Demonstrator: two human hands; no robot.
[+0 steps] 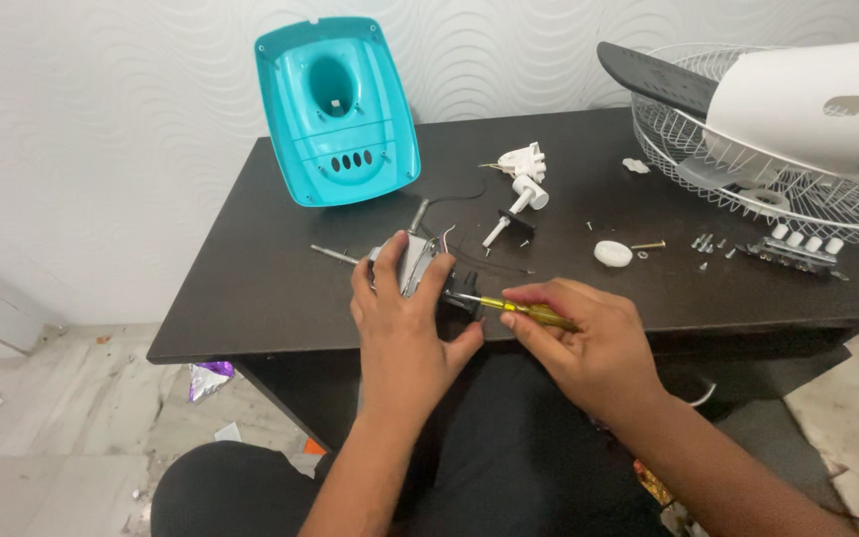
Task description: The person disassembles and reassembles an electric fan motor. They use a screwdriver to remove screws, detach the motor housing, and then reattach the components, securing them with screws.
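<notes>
My left hand (405,333) grips a small grey metal fan motor (412,261) with a shaft and thin wires, at the near edge of the dark table (251,288). My right hand (579,343) holds a yellow-handled screwdriver (519,309), its tip pointing left into the motor's black side part. Both hands are close together over the table's front edge, above my lap.
A teal plastic fan base cover (338,109) leans on the wall at the back. White plastic parts (524,179), a white round cap (612,253), loose screws (703,243) and a push-button switch strip (797,251) lie right of centre. A wire fan guard (748,169) with a white housing (817,104) fills the far right.
</notes>
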